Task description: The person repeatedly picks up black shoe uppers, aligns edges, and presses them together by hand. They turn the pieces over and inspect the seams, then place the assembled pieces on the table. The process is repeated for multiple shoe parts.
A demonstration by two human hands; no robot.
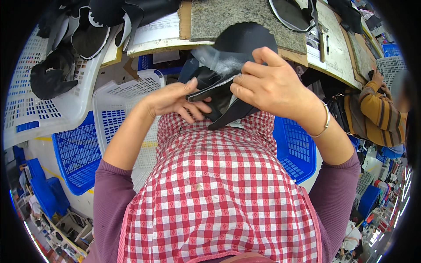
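A black shoe upper (pixel 245 40) is held up in front of my apron, by the near edge of the workbench. It has a scalloped edge at the top and a pale stitched seam along its opening. My left hand (pixel 176 101) grips the left end of that seam, thumb above and fingers curled beneath. On the other side, my right hand (pixel 268 83) pinches the edge between thumb and bent fingers. A greyish, dusty-looking flap of the upper lies between both hands. Parts of the upper under my fingers are hidden.
A stone slab (pixel 201 19) lies on the bench, with another black upper (pixel 293 13) at its far right. More uppers fill a white basket (pixel 83 103) at left. Blue crates (pixel 78 149) stand below. At far right, a person in a striped sleeve (pixel 380 111) works.
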